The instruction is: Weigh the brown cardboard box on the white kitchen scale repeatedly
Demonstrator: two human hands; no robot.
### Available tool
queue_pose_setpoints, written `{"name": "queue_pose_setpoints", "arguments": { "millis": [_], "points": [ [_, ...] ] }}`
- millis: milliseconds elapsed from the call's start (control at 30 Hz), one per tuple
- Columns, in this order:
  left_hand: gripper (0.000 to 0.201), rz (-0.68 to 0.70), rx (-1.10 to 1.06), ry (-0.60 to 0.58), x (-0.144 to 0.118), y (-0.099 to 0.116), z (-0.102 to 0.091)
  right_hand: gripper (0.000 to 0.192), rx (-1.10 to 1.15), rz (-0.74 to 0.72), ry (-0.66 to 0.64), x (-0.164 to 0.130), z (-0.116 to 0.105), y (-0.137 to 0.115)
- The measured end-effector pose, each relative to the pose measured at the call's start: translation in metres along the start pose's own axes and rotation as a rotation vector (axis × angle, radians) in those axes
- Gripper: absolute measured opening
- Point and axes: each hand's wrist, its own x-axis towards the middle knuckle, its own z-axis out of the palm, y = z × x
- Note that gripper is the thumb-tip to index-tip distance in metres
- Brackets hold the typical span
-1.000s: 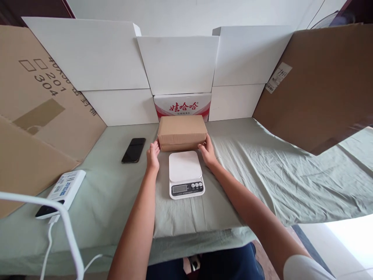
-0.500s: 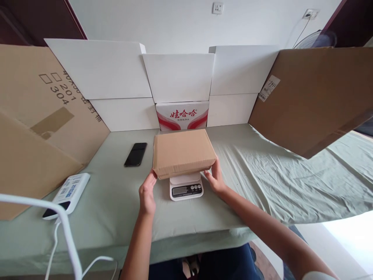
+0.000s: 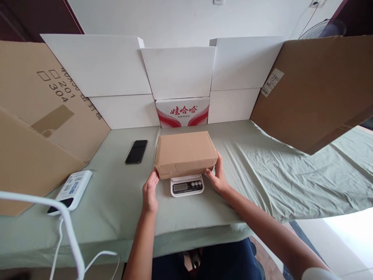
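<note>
cardboard box resting on white kitchen scale, centre of green-sheeted table, gripped at both near corners. far left: leaning brown cardboard sheet, white power strip with trailing cable, white curved tube in foreground. further in: black phone lying flat just left of the box, well apart from it. left hand pressed against box's lower left corner, fingers together, thumb tucked at the edge. scale mostly covered by the box, only display and buttons showing beneath its front edge. right hand clamped on box's right near corner, fingers running up the side. behind: white folded cartons and red-and-white printed carton against the wall. far right: second brown cardboard sheet leaning over rumpled sheet.
</note>
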Motion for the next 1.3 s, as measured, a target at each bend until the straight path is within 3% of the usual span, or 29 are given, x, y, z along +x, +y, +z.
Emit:
{"name": "queue_pose_setpoints", "arguments": {
  "millis": [433,733,933,1300],
  "points": [
    [0.084,-0.003,-0.016,0.009,-0.001,0.001,0.000,0.075,0.008,0.023,-0.005,0.001,-0.001,-0.003],
    [0.068,0.127,-0.184,0.057,0.000,0.031,0.002,0.076,0.053,0.001,0.135,0.003,-0.005,0.004],
    [0.083,-0.005,-0.072,0.007,0.000,0.011,0.000,0.074,0.088,0.035,0.110,0.004,-0.004,0.001],
    [0.081,-0.006,-0.028,0.016,-0.002,0.007,0.002,0.078,0.076,0.133,0.021,0.002,-0.003,-0.006]
  ]
}}
